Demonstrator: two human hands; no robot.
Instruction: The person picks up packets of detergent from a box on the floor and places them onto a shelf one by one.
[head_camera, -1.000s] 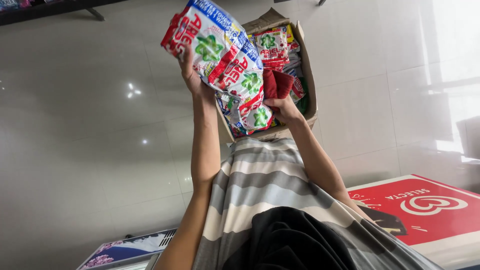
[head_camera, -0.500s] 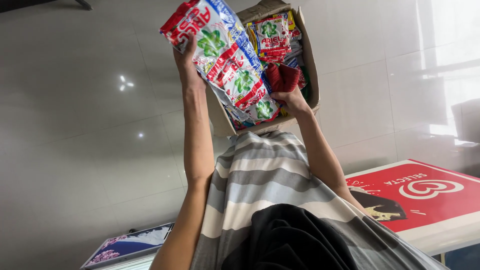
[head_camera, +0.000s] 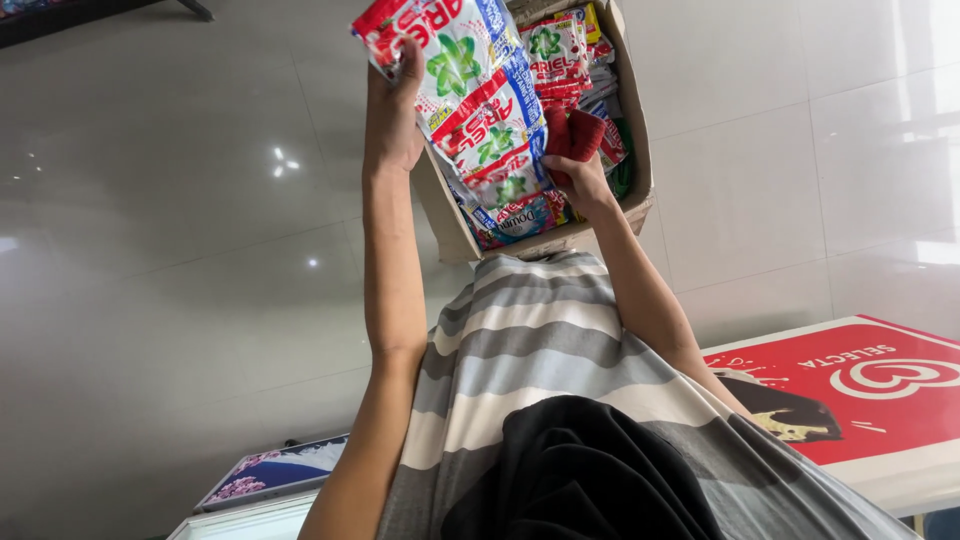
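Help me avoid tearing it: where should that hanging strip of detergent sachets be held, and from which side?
Probably at its top sachet, as the left hand does, coming from the strip's free left edge. The strip of sachets is long, flat and limp, hanging down over the cardboard box, so a top pinch lets it hang straight. The right hand, also holding a red cloth, steadies the lower end.

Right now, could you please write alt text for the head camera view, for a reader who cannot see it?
The left hand lifts a strip of joined detergent sachets above an open cardboard box full of similar packets, while the right hand grips a red cloth. Below are a striped shirt and a glossy white tiled floor.
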